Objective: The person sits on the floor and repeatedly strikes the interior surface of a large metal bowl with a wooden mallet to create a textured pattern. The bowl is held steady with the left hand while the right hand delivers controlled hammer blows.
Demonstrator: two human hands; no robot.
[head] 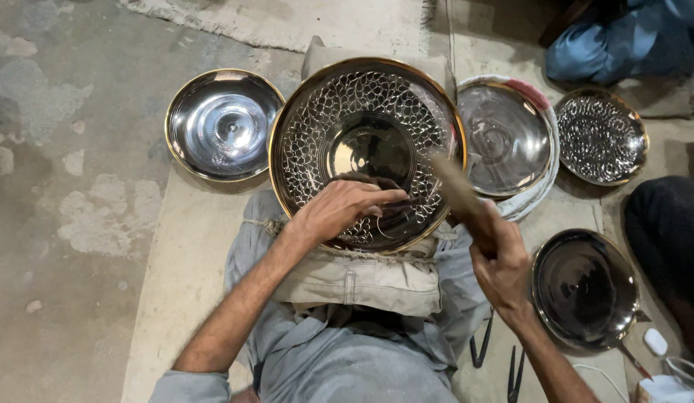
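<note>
We see a large patterned metal bowl (365,123) propped on the person's lap, with plain bowls on the mat around it. Our left hand (339,209) presses curled fingers against its inner wall, perhaps pinching a small tool. Our right hand (500,254) grips a blurred hammer handle (455,186).
</note>
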